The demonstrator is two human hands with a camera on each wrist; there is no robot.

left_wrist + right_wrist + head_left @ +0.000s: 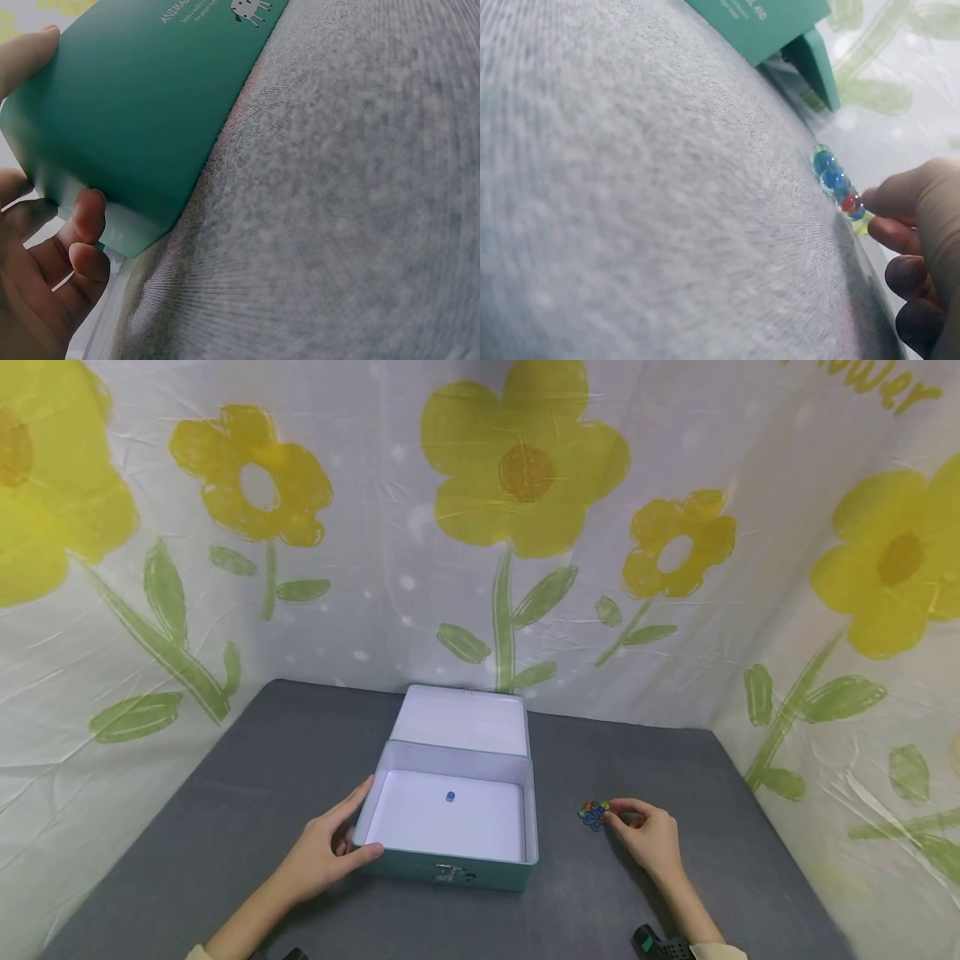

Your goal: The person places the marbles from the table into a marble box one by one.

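Observation:
A green tin box [465, 868] with a white inside stands on the dark tabletop, its lid [459, 718] swung back. One blue marble [450, 796] lies on the box floor. My left hand [322, 852] grips the box's near left corner, thumb at the front rim and fingers along the side; in the left wrist view the fingers [88, 217] curl by the corner. Right of the box is a small cluster of colored glass marbles [593, 815]. At the cluster's right edge my right hand [648, 839] pinches a marble [851, 202] between thumb and forefinger.
A grey cloth surface [247, 827] covers the table. White curtains with yellow flowers [525, 468] hang close behind and at both sides. A black wrist device [660, 943] sits on the right forearm.

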